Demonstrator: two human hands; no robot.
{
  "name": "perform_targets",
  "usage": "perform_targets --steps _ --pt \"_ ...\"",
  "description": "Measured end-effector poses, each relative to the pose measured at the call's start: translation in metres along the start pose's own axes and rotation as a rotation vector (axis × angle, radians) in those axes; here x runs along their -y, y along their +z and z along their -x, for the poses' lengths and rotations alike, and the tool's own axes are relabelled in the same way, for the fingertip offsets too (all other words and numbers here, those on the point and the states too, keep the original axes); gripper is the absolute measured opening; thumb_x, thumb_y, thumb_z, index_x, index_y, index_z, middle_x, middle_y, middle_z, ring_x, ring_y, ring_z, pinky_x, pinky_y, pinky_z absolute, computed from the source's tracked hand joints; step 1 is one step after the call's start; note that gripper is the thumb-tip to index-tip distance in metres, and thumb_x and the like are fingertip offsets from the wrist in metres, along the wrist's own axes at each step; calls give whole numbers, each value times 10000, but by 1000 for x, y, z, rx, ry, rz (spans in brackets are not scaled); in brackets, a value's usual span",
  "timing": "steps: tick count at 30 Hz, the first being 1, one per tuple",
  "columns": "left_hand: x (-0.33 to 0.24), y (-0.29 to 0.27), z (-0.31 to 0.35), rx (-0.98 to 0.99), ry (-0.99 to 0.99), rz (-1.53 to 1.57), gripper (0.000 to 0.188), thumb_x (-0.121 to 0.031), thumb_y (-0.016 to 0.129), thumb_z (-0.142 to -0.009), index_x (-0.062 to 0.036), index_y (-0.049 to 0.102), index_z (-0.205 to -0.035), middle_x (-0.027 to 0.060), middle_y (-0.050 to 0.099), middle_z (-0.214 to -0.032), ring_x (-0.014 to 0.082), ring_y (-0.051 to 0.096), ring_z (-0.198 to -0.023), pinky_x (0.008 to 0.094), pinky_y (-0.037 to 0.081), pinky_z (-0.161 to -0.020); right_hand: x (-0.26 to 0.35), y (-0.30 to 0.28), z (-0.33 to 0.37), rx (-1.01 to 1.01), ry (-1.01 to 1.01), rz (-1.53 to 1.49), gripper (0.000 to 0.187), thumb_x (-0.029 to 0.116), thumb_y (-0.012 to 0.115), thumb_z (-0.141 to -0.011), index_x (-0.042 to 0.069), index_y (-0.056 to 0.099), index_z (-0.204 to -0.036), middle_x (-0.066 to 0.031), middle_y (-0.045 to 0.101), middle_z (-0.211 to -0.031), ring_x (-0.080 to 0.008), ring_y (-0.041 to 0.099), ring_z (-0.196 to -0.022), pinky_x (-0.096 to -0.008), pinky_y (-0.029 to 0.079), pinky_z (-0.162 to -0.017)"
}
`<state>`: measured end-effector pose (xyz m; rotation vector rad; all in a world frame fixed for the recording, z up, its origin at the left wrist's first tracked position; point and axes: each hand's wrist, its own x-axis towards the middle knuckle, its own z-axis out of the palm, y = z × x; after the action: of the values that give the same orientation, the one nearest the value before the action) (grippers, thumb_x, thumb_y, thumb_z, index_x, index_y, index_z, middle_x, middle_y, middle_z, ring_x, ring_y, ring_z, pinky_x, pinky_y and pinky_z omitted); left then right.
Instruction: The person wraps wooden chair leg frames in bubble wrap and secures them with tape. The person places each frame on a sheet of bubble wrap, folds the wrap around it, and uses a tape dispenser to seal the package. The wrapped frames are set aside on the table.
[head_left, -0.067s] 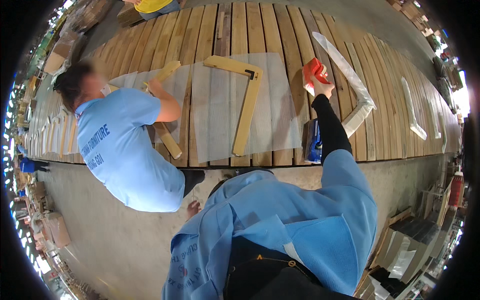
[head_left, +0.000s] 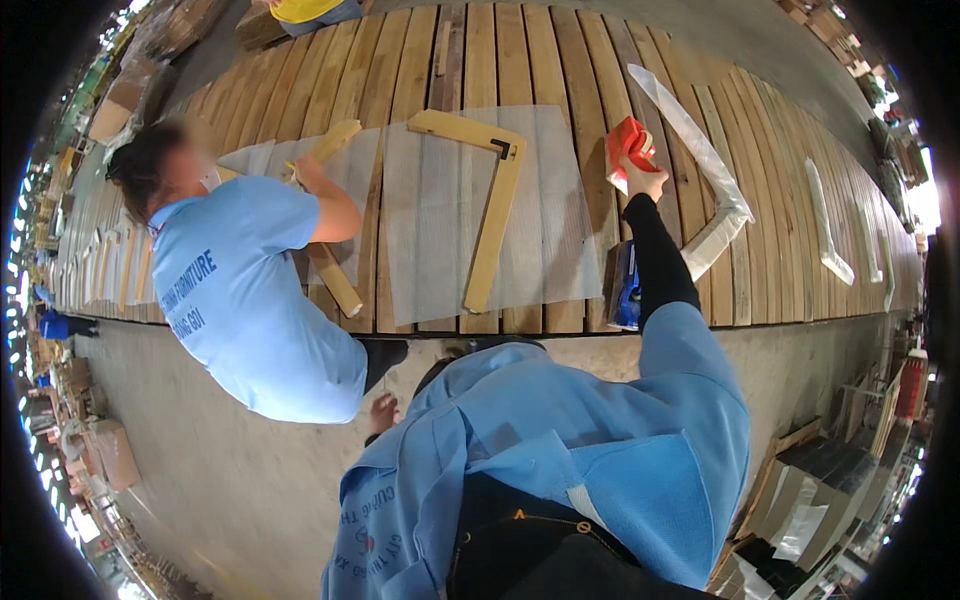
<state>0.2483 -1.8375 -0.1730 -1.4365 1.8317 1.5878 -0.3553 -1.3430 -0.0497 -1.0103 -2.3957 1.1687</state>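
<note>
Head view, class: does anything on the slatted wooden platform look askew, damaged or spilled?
Nothing stands out. The L-shaped wooden piece lies flat on a clear sheet, and the right hand grips a red tape dispenser.

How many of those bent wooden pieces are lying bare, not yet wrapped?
2: an L-shaped wooden piece on the clear sheet mid-platform, and another wooden piece under the co-worker's hand. More may be hidden behind the co-worker.

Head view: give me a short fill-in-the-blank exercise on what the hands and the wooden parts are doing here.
1. The right hand grips a ____ tape dispenser.
2. The L-shaped wooden frame piece lies on a translucent ____ sheet.
3. The co-worker wears a light ____ shirt.
4. Everything rests on a table made of wooden ____.

Missing words: red; foam; blue; slats
</note>
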Motion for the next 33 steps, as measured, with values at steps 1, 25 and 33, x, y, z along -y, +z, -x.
perform_targets --steps 1,25,33 --pt "-3 -2 -1 -21 24 30 369 -208 676 -912 -64 644 -1249 102 688 -1195 247 682 -969 382 562 -824 -4 12 6 29 -25 9 999 491 892 -546 52 443 -1323 -259 656 -1197 -410 658 -1114 -467 526 -976" --pt "-201 14 18 241 339 -246 485 -293 693 -969 -49 545 -1361 145 643 -1257 221 635 -1137 344 499 -986 -30 101 96 -219 -426 88 702 236 757 -740 -76 411 -1266 -319 448 -1214 -483 435 -1158 -554 336 -1052" --pt "-238 -6 8 222 474 -203 447 -258 668 -987 -51 548 -1365 144 656 -1232 221 637 -1110 358 503 -980 -25 73 303 382 -776 13 532 132 746 -795 4 491 -1244 -306 374 -1359 -471 377 -1278 -525 339 -1087"
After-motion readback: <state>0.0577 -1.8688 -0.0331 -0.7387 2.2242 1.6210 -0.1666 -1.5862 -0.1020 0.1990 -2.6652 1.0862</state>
